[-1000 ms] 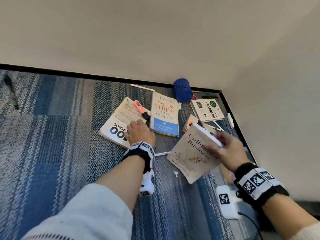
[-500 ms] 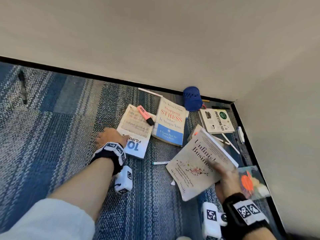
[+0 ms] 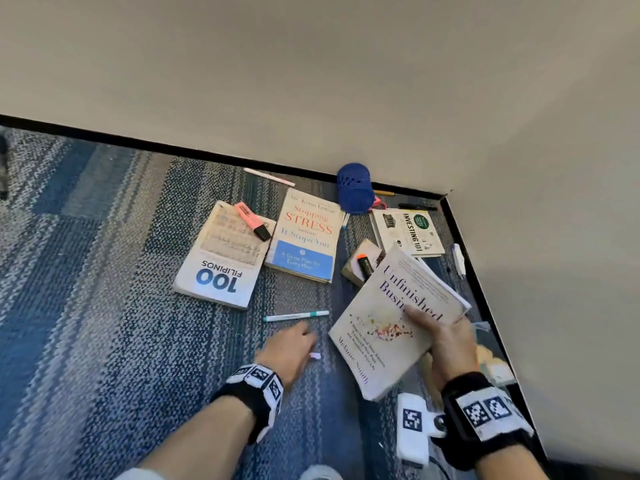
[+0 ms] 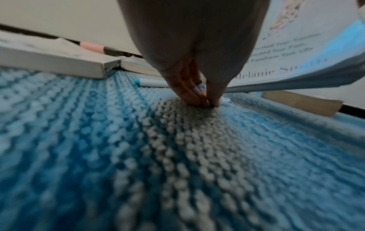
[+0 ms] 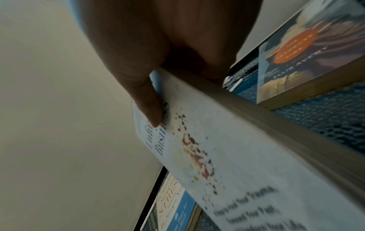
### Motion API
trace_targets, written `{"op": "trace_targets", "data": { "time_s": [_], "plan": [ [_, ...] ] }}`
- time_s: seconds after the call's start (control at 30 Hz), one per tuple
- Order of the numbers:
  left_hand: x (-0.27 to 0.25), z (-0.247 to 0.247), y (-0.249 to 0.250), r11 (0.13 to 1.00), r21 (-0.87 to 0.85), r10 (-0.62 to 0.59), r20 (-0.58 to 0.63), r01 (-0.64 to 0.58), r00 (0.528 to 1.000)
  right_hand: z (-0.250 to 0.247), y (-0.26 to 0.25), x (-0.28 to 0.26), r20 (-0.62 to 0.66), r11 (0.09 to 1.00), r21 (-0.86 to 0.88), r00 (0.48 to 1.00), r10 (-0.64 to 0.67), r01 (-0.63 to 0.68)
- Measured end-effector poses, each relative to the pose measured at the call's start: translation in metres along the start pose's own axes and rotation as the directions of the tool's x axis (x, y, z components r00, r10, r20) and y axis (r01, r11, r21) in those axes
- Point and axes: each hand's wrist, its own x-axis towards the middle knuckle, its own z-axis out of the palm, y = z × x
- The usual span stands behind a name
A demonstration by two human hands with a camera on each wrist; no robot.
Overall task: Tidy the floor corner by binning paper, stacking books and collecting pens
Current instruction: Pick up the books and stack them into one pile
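Note:
My right hand (image 3: 446,344) grips the white book "Unfinished Business" (image 3: 388,327) by its right edge, thumb on the cover (image 5: 150,112), and holds it tilted above the carpet. My left hand (image 3: 291,348) is down on the carpet; its fingertips (image 4: 199,100) pinch together at a tiny white paper scrap (image 3: 315,356), which sticks out beside the thumb (image 4: 226,100). A teal pen (image 3: 296,316) lies just beyond that hand. On the floor lie "100 Filipinos" (image 3: 221,268), "Stopping Stress" (image 3: 304,237) and "Investing 101" (image 3: 412,232).
A blue pen cup (image 3: 355,188) lies tipped in the corner. A pink highlighter (image 3: 252,220) rests on "100 Filipinos"; an orange one (image 3: 363,265) lies on a small brown pad. More pens lie along both walls. A colourful book (image 5: 308,51) lies under my right hand.
My left hand left "100 Filipinos" and moved right and nearer, down to the paper scrap. My right hand kept hold of "Unfinished Business", now held further along its edge.

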Motion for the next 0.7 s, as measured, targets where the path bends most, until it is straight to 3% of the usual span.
{"op": "trace_targets", "data": {
  "time_s": [0.1, 0.2, 0.23, 0.27, 0.33, 0.37, 0.43, 0.5, 0.57, 0.63, 0.7],
  "plan": [
    [0.000, -0.009, 0.005, 0.999, -0.044, 0.024, -0.071, -0.027, 0.997, -0.011, 0.010, 0.003, 0.031, 0.998, 0.007, 0.998, 0.054, -0.055],
    [0.004, -0.025, 0.011, 0.934, -0.356, -0.137, -0.292, 0.025, 0.947, -0.011, 0.014, 0.003, 0.016, 0.998, 0.034, 0.998, 0.057, -0.057],
    [0.008, -0.031, 0.014, 0.850, -0.526, -0.183, -0.269, 0.015, 0.946, -0.011, 0.016, 0.003, 0.005, 0.997, 0.043, 0.998, 0.059, -0.059],
    [0.012, -0.040, 0.022, 0.721, -0.693, -0.172, -0.167, 0.008, 0.971, -0.012, 0.016, 0.003, -0.002, 0.997, 0.042, 0.998, 0.060, -0.060],
    [0.015, -0.057, 0.039, 0.472, -0.880, -0.007, 0.060, 0.057, 0.998, -0.012, 0.016, 0.003, 0.025, 0.996, 0.035, 0.997, 0.077, -0.078],
    [0.018, -0.062, 0.048, 0.446, -0.891, 0.055, 0.123, 0.086, 0.991, -0.014, 0.015, 0.002, 0.026, 0.993, 0.064, 0.994, 0.102, -0.103],
    [0.019, -0.073, 0.061, 0.453, -0.888, 0.100, 0.138, 0.078, 0.985, -0.017, 0.011, -0.002, 0.041, 0.978, 0.139, 0.988, 0.150, -0.154],
    [0.017, -0.079, 0.071, 0.403, -0.913, 0.082, 0.098, 0.057, 0.992, -0.019, 0.009, -0.006, 0.027, 0.963, 0.217, 0.987, 0.160, -0.162],
    [0.017, -0.083, 0.084, 0.357, -0.934, 0.048, 0.050, 0.030, 0.998, -0.023, 0.009, -0.011, -0.102, 0.983, 0.172, 0.991, 0.086, -0.068],
    [0.020, -0.085, 0.099, 0.452, -0.891, -0.009, -0.037, -0.028, 0.999, -0.031, 0.005, -0.019, -0.266, 0.965, -0.253, 0.953, -0.144, 0.075],
    [0.023, -0.086, 0.116, 0.627, -0.768, -0.026, -0.185, -0.128, 0.982, -0.038, -0.004, -0.036, -0.296, 0.820, -0.560, 0.895, -0.335, 0.121]
  ]
}}
